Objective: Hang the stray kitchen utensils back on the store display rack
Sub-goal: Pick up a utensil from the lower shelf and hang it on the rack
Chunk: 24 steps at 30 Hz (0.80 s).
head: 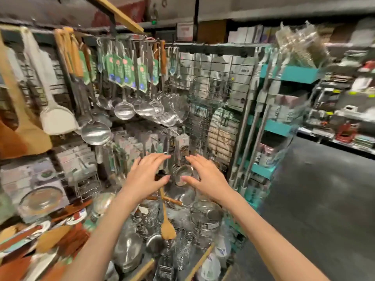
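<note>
At the bottom of the frame, loose utensils fill a bin (142, 266), a wooden spoon (167, 228) lying atop metal strainers (207, 213) near centre. Just above, both hands reach forward side by side, left hand (145, 178) and right hand (205, 179), fingers spread and empty, framing a small steel ladle (183, 173) that hangs on the wire rack (213, 82). Higher, at upper left, tagged skimmers (124, 110) and wooden spatulas (22, 126) hang in rows. Teal shelves (278, 126) stand further right.
</note>
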Each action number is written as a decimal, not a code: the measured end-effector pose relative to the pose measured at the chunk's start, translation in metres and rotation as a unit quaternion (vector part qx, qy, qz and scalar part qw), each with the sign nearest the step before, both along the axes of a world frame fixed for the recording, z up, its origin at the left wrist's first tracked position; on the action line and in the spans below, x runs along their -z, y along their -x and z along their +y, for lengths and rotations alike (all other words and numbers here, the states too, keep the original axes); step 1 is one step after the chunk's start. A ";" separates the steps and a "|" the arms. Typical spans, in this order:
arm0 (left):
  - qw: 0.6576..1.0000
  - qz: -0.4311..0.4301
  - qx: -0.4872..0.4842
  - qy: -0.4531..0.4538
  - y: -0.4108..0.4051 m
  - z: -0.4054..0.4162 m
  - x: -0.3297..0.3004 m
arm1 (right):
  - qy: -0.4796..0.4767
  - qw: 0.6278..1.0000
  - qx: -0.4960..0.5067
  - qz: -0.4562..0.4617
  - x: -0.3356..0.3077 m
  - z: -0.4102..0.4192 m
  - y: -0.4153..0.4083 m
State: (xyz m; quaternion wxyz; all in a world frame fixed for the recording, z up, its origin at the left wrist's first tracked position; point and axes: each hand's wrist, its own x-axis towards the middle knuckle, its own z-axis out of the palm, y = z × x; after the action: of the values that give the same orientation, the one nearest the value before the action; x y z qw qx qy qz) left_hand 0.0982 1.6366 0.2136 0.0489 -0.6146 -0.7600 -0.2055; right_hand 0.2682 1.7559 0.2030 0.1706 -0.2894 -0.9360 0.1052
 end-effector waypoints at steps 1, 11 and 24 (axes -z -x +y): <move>1.000 0.004 0.019 0.001 -0.019 0.015 0.002 | 0.000 1.000 0.022 0.001 0.003 0.009 -0.024; 0.981 0.004 0.192 0.001 -0.260 0.188 0.029 | -0.005 0.983 0.177 -0.055 0.020 0.117 -0.286; 0.968 -0.023 0.249 0.027 -0.490 0.390 0.059 | 0.015 0.955 0.286 -0.076 0.046 0.280 -0.531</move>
State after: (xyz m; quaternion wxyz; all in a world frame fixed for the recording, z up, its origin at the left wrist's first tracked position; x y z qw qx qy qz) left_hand 0.5882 2.0263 0.1545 -0.0375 -0.7807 -0.5892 -0.2049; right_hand 0.7991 2.0363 0.1568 0.1170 -0.5545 -0.8228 0.0440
